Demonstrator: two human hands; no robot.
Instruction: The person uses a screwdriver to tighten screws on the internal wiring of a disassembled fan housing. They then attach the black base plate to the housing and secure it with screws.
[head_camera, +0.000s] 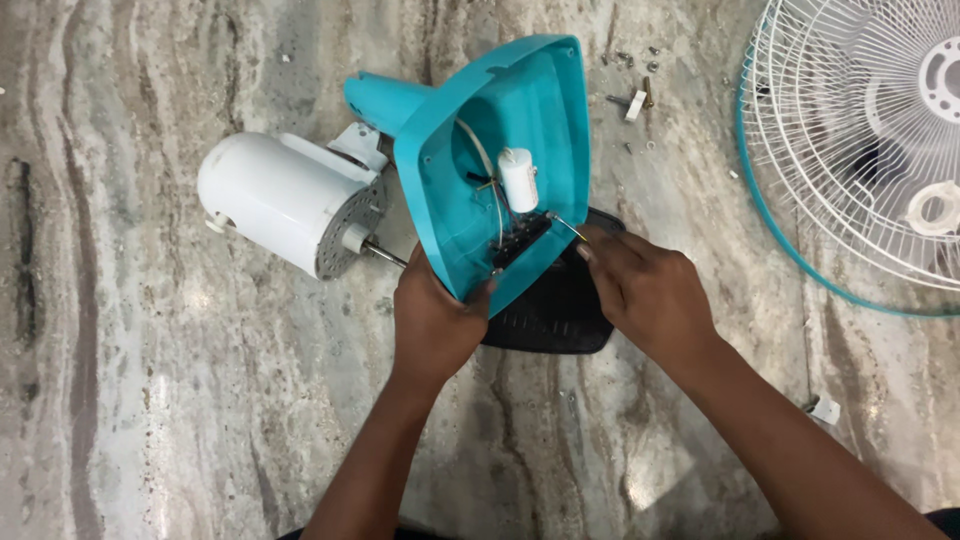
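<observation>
1. Hidden or cut off: the white wire fan guard (860, 150) with its teal rim runs off the right and top edges. The black base plate (560, 300) lies mostly under the teal housing and the person's hands, so only its lower part shows. What the thin metal tool's (566, 227) far tip meets inside the housing is too small to make out.
2. Labels and signs: none can be made out on any part. A small white scrap (826, 409) lies on the marble floor (150, 400) near the right forearm.
3. The teal fan base housing (500, 160) stands tilted, open side up, showing a white cylindrical capacitor (518, 180), wires and a black switch block (520, 240).
4. The left hand (435, 320) is clamped on the housing's lower edge, thumb over the rim.
5. The right hand (645, 290) is closed on the thin metal tool, which points at the switch block.
6. The white motor unit (285, 200) lies just left of the housing, shaft towards the left hand.
7. Loose screws (630, 60) and a small white part (636, 104) sit beyond the housing.
</observation>
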